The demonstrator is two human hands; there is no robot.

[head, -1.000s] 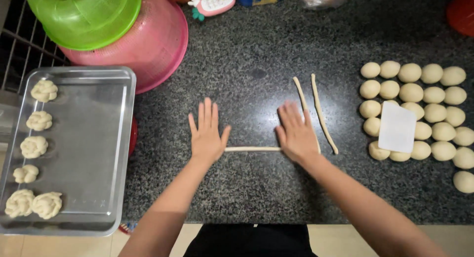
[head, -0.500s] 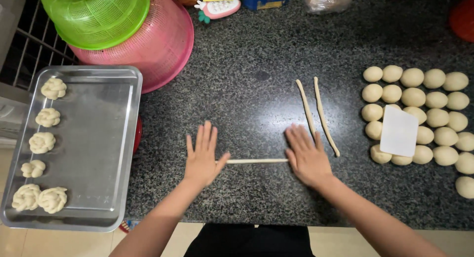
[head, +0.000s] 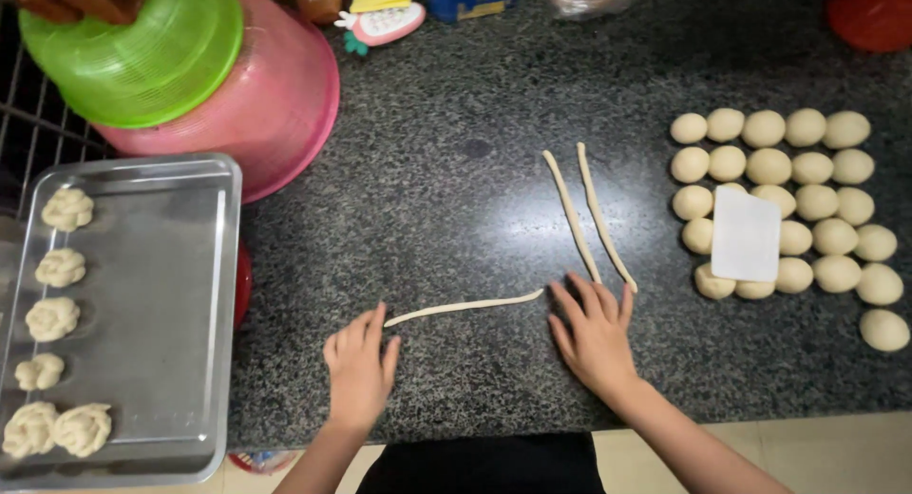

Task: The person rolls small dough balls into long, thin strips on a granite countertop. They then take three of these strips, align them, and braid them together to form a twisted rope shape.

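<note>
Dark speckled stone desk [head: 456, 104] fills most of the view.

Far left: steel baking tray [head: 161, 304] hanging partly over the desk edge. Six knotted dough pieces [head: 57, 318] along its left side, the bottom two side by side. Rest of the tray bare metal.

Behind the tray: pink plastic basin [head: 285, 104] upside down, green basin [head: 142, 47] stacked on top, also inverted. Brown blocks sit on the green one, cut off by the frame; can't tell what they are.

Right side: grid of dough balls [head: 807, 171], roughly five columns, rows touching. One ball sits a bit apart at the lower right corner. White plastic dough scraper [head: 747, 234] lies flat on top of the grid's left-centre.

Centre: two finished dough ropes [head: 589, 214], near-parallel, running away from the person, close but not touching.

In hand: thin dough rope [head: 465, 307] lying on the desk between the hands, slightly bowed, lower at its left end.

Left hand [head: 361, 366]: palm down, fingers released and loosely spread, index tip just at the rope's left end. Not grasping.

Right hand [head: 594, 332]: palm down, flat, fingers spread and released, just beside the rope's right end and near the lower ends of the two finished ropes. Contact unclear.

Back edge: small pink-and-yellow toy-like object [head: 385, 19], red round thing [head: 869, 9] in the far right corner.
</note>
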